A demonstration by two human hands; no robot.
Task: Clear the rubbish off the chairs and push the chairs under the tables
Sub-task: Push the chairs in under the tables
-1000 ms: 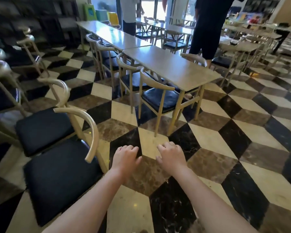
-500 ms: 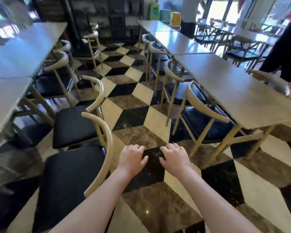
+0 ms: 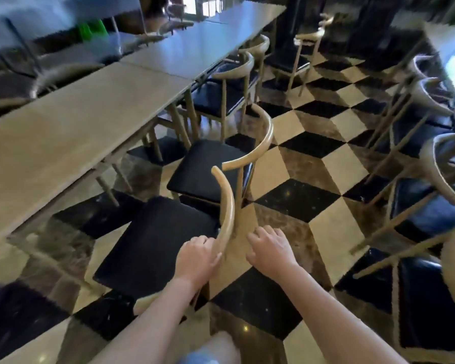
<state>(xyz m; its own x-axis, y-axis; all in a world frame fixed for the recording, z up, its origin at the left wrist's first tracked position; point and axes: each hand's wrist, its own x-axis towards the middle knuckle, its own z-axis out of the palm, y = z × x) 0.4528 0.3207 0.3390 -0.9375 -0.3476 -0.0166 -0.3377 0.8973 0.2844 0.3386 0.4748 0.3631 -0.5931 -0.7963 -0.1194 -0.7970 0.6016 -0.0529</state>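
Note:
The nearest chair (image 3: 153,240) has a black seat and a curved wooden backrest (image 3: 227,206); it stands angled out from the long wooden table (image 3: 63,132) on the left. My left hand (image 3: 197,258) touches the lower end of that backrest, fingers on the seat side; whether it grips is unclear. My right hand (image 3: 271,248) hovers just right of the backrest, empty, fingers loosely apart. A second chair (image 3: 208,169) stands just beyond, also out from the table. Both black seats look bare.
More chairs (image 3: 226,95) stand part-way under the table farther along. Another row of chairs (image 3: 431,206) lines the right side. Between the rows runs an aisle of checkered floor (image 3: 300,198). A black pillar (image 3: 286,30) stands at the back.
The view has swung left, so the left row of chairs and its table are now ahead. Both hands have come up to the nearest chair's backrest, and the left hand now touches it.

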